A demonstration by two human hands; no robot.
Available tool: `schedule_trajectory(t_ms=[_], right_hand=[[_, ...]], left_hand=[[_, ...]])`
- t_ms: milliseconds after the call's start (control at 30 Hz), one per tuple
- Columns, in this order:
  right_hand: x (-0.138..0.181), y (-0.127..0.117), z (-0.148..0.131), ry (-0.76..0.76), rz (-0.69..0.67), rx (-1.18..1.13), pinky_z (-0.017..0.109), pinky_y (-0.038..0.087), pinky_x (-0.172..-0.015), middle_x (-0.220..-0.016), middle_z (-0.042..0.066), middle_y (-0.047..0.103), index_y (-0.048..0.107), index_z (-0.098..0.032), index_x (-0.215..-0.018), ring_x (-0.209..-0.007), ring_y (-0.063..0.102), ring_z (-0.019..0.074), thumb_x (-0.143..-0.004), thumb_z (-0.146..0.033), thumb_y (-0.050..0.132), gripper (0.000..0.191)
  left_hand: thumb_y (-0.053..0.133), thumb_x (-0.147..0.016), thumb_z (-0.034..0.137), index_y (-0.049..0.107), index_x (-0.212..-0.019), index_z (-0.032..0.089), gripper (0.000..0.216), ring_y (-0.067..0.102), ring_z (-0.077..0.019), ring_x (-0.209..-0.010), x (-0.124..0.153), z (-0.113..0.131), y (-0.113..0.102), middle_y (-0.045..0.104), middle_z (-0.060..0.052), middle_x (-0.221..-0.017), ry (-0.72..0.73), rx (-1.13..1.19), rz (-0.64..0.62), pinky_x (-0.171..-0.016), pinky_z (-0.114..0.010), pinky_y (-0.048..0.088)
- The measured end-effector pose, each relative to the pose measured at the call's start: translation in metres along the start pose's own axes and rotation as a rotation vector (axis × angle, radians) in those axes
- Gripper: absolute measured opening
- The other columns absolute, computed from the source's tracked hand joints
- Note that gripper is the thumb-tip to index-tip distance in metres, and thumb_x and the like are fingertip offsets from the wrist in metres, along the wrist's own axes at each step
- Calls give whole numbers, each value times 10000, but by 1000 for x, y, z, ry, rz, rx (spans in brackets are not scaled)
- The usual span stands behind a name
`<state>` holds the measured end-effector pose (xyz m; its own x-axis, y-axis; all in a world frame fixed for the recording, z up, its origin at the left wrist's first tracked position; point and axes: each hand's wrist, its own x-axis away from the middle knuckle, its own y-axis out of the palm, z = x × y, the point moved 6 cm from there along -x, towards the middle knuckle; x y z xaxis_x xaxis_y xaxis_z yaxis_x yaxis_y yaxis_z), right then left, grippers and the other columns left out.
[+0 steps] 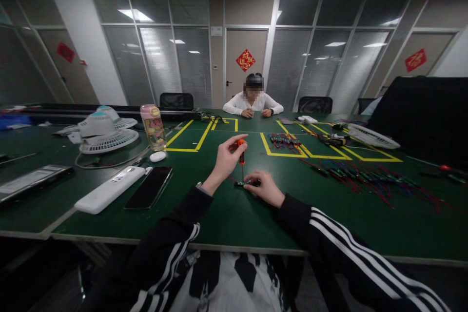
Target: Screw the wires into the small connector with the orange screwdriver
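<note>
My left hand (230, 156) is closed round the orange-and-black handle of a screwdriver (242, 160), which stands upright. Its thin shaft points down at a small green circuit board (240, 184) lying on the table. Low beside the board, my right hand (263, 186) has its fingertips pressed on the board's right end, partly covering it. A red wire shows at the board's left end. Whether the screwdriver's tip sits in a screw is too small to tell.
Left of my hands lie a black phone (149, 187), a long white device (109, 189), a drink bottle (153, 129) and white fan parts (107, 140). Several wired boards (365, 178) spread out at the right. Wired boards (285, 142) also lie inside yellow tape. Opposite sits a person (252, 100).
</note>
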<state>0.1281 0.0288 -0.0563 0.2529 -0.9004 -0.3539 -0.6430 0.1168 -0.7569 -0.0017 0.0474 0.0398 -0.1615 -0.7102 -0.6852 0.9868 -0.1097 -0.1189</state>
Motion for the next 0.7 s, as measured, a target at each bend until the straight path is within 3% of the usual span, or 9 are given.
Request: schedule_trajectory(t_ms=[100, 200, 300, 400, 500, 600, 700], right_hand=[[0, 0, 0, 0, 6, -6, 268, 404, -674, -761, 28, 607, 711, -208, -862, -726, 546, 162, -725, -272, 668, 158], [0, 0, 0, -5, 5, -10, 267, 403, -674, -754, 26, 605, 712, -208, -863, -724, 546, 160, -723, -267, 669, 158], [0, 0, 0, 1, 2, -8, 267, 400, -671, -758, 27, 605, 712, -206, -867, -720, 544, 158, -722, -264, 669, 162], [0, -1, -1, 6, -1, -9, 268, 400, -672, -755, 27, 605, 712, -203, -865, -718, 544, 157, -723, -266, 667, 162], [0, -1, -1, 11, -2, -7, 269, 400, -677, -758, 28, 605, 712, -203, -866, -723, 546, 158, -724, -269, 667, 163], [0, -1, -2, 10, -1, 4, 270, 397, -676, -756, 28, 604, 712, -205, -871, -721, 542, 159, -724, -270, 668, 166], [0, -1, -2, 8, -1, 17, 268, 393, -670, -743, 25, 597, 713, -206, -871, -717, 538, 158, -722, -271, 669, 168]], left_hand=[[630, -758, 305, 661, -983, 199, 250, 576, -151, -888, 1, 4, -8, 612, -47, -978, 67, -140, 111, -793, -258, 457], [514, -842, 295, 612, -1115, 217, 301, 578, -163, -971, -1, 1, -3, 603, -69, -1088, 22, -13, 3, -837, -280, 452], [494, -852, 283, 570, -1171, 181, 343, 620, -156, -859, -1, -4, 3, 649, -72, -995, -69, 154, -90, -806, -299, 472], [611, -774, 299, 637, -1046, 175, 300, 605, -150, -823, 0, -4, -3, 643, -51, -929, -33, 37, 19, -780, -276, 470], [587, -792, 304, 651, -1037, 208, 271, 578, -159, -924, 1, -2, -6, 610, -57, -1035, 14, -58, 81, -827, -275, 450], [475, -858, 282, 579, -1171, 212, 337, 599, -157, -932, 0, -8, 0, 614, -73, -1085, -69, 137, -17, -844, -299, 454], [556, -809, 276, 582, -1157, 179, 363, 617, -145, -845, -2, -13, 0, 648, -62, -986, -124, 239, -24, -809, -290, 469]])
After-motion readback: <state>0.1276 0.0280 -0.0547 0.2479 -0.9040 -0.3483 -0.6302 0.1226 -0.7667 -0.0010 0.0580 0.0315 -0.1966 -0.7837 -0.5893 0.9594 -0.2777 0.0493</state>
